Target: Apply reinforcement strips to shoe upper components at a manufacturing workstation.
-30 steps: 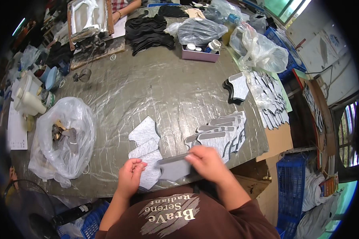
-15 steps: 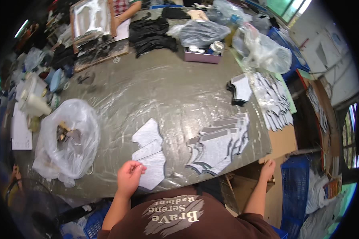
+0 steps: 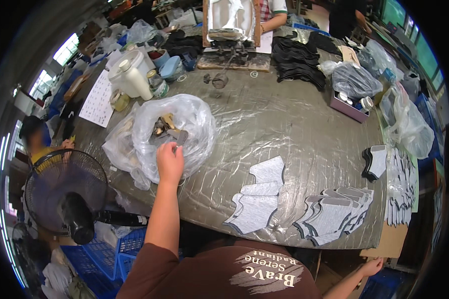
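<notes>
My left hand [image 3: 170, 162] reaches over the near rim of a clear plastic bag [image 3: 203, 117], fingers pinched together. Right by the fingertips is a grey scrap [image 3: 181, 136]; whether they hold it is unclear. Brown scraps [image 3: 165, 122] lie inside the bag. Down at the table's right front corner, my right hand [image 3: 371, 267] has curled fingers at the lower edge of a brown cardboard sheet [image 3: 391, 240]; what they grip, if anything, is hidden. Light grey cut fabric pieces [image 3: 257, 209] overlap in front of me, and a fanned stack of similar pieces [image 3: 334, 215] lies to their right.
Far right are a small stack [image 3: 377, 162] and rows of cut pieces [image 3: 400, 187]. A pink box [image 3: 348, 107] and black fabric pieces [image 3: 297, 60] are farther back. Jars and a white jug [image 3: 134, 79] stand left. A black fan [image 3: 67, 194] is near left. Another person's arm [image 3: 274, 21] shows behind a frame.
My left hand has left the grey fabric pieces and moved left and forward to the plastic bag. The view has swung left. My right hand stays by the cardboard.
</notes>
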Tool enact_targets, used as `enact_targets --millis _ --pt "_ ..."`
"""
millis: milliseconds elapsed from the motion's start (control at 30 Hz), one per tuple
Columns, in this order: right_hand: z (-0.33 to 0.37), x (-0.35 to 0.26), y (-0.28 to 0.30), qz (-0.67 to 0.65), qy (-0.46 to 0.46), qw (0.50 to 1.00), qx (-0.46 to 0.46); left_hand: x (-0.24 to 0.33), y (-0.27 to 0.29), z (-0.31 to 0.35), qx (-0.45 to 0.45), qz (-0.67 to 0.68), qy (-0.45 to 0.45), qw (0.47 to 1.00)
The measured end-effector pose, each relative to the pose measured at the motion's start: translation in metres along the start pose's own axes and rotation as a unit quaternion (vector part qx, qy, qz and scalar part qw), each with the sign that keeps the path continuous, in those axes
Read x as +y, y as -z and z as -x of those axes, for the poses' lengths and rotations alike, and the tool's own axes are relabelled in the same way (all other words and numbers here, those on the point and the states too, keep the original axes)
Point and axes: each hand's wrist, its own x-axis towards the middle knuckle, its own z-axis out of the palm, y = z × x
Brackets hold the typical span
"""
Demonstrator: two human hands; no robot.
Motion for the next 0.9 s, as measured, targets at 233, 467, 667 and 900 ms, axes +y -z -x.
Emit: enact_targets --millis 233,467,667,900 --pt "0.008 -0.067 -0.007 -0.082 0.135 0.987 0.036 -0.016 -0.003 0.004 -0.043 -0.028 0.053 0.997" --pt "0.043 -0.114 0.008 -0.049 0.213 0.974 -0.065 0.038 0.018 0.032 -0.085 0.136 -0.024 0.987" --pt "0.244 -0.277 -0.003 -0.289 0.399 0.706 -0.509 0.115 0.025 0.071 -0.305 0.2 -0.143 0.92" --pt "0.329 -0.318 -0.015 -0.061 0.488 0.441 -0.751 0.134 0.023 0.082 -0.316 0.371 -0.098 0.868"
